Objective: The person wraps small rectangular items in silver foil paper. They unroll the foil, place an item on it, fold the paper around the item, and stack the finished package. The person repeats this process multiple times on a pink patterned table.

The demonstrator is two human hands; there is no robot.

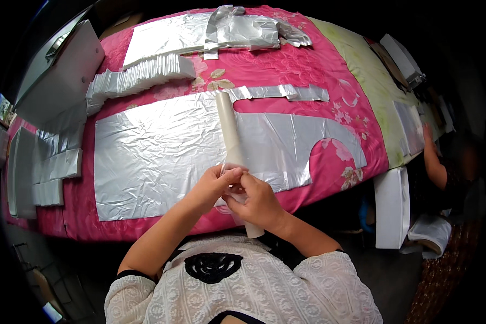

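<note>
A large silver plastic bag [156,151] lies flat on a pink flowered cloth [286,70]. Across its middle rests a long cream tube [229,132], running from the far edge of the bag toward me. My left hand [213,186] and my right hand [256,202] meet at the near part of the tube, fingers pinched on a bit of thin clear film at the bag's near edge. The tube's near end [254,232] sticks out below my right wrist.
A fanned stack of folded silver bags [140,75] sits at the back left, more silver sheets [237,29] at the far edge, smaller stacks [59,167] at the left. A white box [391,208] stands at the right. Another person's arm [434,162] reaches onto a green cloth [372,81].
</note>
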